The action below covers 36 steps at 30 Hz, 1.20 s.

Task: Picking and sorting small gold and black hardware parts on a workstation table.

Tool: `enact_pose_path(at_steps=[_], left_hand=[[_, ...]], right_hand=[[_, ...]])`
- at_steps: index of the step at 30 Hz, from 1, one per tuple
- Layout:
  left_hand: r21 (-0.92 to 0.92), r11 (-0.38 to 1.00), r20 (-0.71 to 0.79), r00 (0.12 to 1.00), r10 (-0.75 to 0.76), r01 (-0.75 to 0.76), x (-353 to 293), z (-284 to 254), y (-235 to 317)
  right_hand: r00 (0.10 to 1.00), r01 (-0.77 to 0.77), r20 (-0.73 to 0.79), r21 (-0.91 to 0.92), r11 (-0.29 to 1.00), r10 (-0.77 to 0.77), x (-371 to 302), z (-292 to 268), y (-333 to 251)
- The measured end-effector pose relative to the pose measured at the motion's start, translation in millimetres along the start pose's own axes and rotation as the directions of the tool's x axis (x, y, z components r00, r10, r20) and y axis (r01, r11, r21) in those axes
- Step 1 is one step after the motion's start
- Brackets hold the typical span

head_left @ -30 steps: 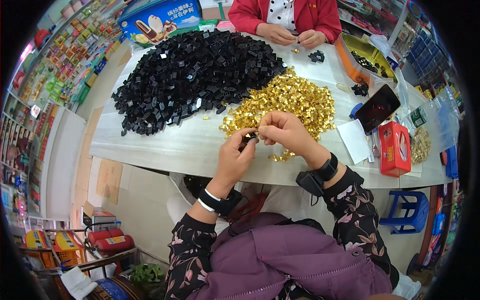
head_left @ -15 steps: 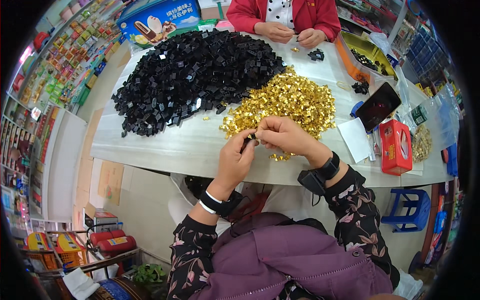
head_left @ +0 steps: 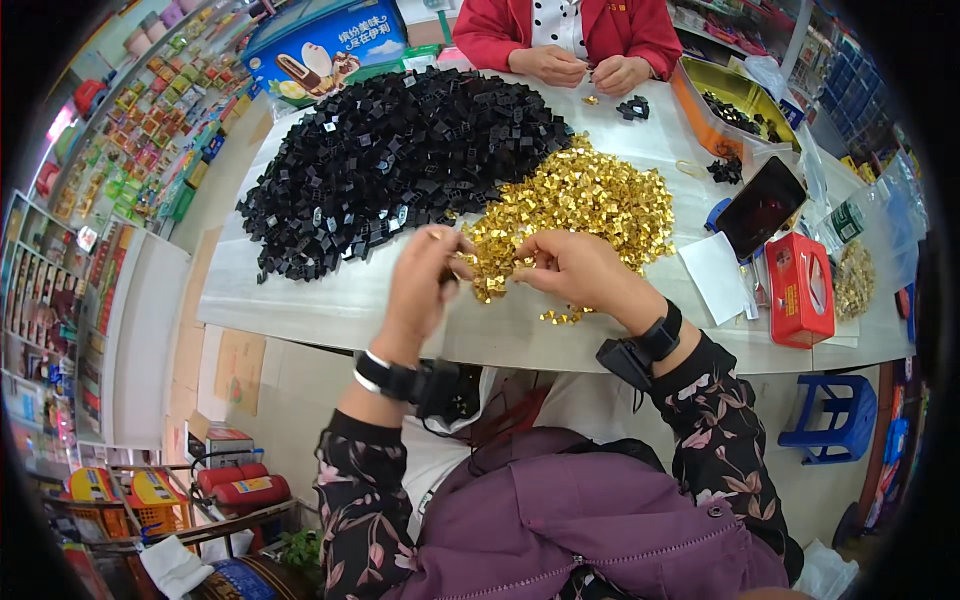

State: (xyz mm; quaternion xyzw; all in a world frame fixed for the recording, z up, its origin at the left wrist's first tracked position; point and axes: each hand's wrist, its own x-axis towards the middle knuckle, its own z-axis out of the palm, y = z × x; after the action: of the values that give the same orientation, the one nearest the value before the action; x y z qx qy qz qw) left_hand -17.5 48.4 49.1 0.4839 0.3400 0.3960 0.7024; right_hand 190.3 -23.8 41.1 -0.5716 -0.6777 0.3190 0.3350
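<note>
My left hand (head_left: 420, 285) is raised over the near side of the table with its fingers curled, blurred by motion. A dark bit shows at its palm, too small to name. My right hand (head_left: 585, 270) is at the near edge of a heap of small shiny gold pieces (head_left: 600, 200), thumb and forefinger bent toward each other. Whether a piece is between those fingertips is hidden. To the left of the gold heap lies a large pile of small black square plastic parts (head_left: 390, 160). Several loose gold pieces (head_left: 566, 314) lie below my right hand.
Across the table (head_left: 300, 310), a person in a red jacket (head_left: 640, 30) handles something small. At right are an orange-and-gold tin (head_left: 700, 110), a phone (head_left: 760, 207), white paper (head_left: 717, 275), a red tissue box (head_left: 800, 290) and plastic bags. A blue stool (head_left: 830, 418) stands below.
My hands, together before, are now apart. My left hand has moved left and up toward the black pile. My right hand remains by the gold heap. The view has shifted slightly.
</note>
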Motion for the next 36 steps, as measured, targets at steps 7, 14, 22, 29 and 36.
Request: enact_pose_path(at_steps=[7, 14, 22, 29, 36], left_hand=[[0.948, 0.185, 0.218, 0.952, 0.215, -0.259, 66, 5, 14], [0.926, -0.124, 0.376, 0.902, 0.214, -0.356, 89, 1, 2], [0.220, 0.975, 0.108, 0.993, -0.046, 0.022, 28, 1, 19], [0.198, 0.980, 0.045, 0.999, -0.002, -0.007, -20, 9, -30], [0.148, 0.978, 0.152, 0.980, 0.127, -0.149, -25, 25, -50]], right_hand=[[0.964, 0.150, -0.107, -0.543, 0.827, -0.245, -6, 8, 4], [0.964, 0.148, -0.154, -0.367, 0.918, -0.217, 1, 4, 2], [0.982, 0.043, -0.186, 0.021, 0.999, -0.039, 7, -1, 8], [0.997, 0.000, -0.062, 0.560, 0.828, 0.041, 9, 5, 6], [0.994, 0.111, -0.063, 0.526, 0.843, -0.092, 6, 9, -6]])
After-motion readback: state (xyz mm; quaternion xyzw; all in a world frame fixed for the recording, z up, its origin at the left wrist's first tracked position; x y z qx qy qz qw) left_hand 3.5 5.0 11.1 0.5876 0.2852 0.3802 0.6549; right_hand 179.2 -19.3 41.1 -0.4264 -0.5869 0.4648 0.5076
